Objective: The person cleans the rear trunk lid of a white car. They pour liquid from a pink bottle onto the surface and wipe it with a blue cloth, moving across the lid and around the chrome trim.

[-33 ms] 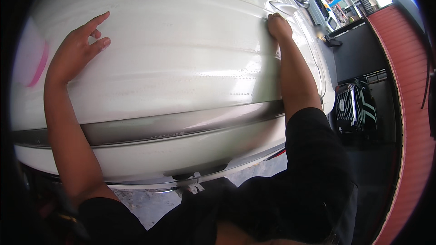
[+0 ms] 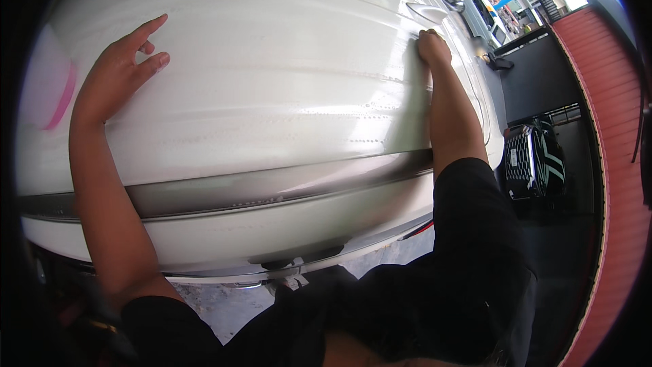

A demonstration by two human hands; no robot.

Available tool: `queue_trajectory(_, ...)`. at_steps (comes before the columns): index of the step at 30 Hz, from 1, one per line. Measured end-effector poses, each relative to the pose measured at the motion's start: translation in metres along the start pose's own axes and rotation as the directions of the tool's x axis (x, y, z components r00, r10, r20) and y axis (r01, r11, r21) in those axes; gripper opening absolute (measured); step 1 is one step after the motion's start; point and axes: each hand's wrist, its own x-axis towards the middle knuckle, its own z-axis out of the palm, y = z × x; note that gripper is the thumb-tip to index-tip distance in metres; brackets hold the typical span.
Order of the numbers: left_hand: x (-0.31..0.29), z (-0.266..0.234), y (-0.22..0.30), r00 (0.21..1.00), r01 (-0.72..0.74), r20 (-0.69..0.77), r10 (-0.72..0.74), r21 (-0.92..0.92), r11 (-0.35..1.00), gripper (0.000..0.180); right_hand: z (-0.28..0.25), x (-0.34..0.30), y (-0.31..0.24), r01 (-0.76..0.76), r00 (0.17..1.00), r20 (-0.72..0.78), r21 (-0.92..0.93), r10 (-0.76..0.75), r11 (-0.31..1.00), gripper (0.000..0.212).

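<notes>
Leaning over a white car panel (image 2: 272, 95), the person has both bare hands on its glossy surface. The left hand (image 2: 119, 71) lies open and flat, palm down, fingers spread, forefinger stretched toward the upper right. The right hand (image 2: 433, 46) is curled at the far right edge of the panel, near a door handle (image 2: 428, 12); whether it grips something small, a cloth perhaps, cannot be told. The panel lies directly ahead and below, its long axis running left to right between the hands, which rest well apart. A dark trim strip (image 2: 272, 190) crosses under both forearms, nearer the body. Water beads (image 2: 367, 105) dot the paint between the hands, closer to the right one. A pink smear (image 2: 61, 98) sits just left of the left wrist. Parked cars (image 2: 485, 17) stand beyond, and a dark grille (image 2: 533, 163) shows low at right.
</notes>
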Motion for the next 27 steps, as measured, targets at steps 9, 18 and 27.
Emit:
queue_trajectory(9, -0.002, -0.012, 0.024, 0.993, 0.042, 0.111, -0.042, 0.01, 0.999, 0.063, -0.017, -0.143, -0.274, 0.487, 0.856, 0.069, 0.22, -0.512, 0.845, 0.05)
queue_trajectory(18, -0.016, -0.012, -0.056, 0.996, 0.083, 0.024, -0.083, -0.007, 0.997, 0.055, -0.019, -0.221, -0.338, 0.588, 0.747, 0.121, 0.337, -0.653, 0.735, 0.046)
queue_trajectory(27, -0.009, -0.008, -0.011, 0.999, 0.001, 0.046, -0.001, -0.006, 1.0, 0.053, -0.016, -0.091, -0.115, 0.166, 0.982, 0.084, 0.017, -0.167, 0.986, 0.055)
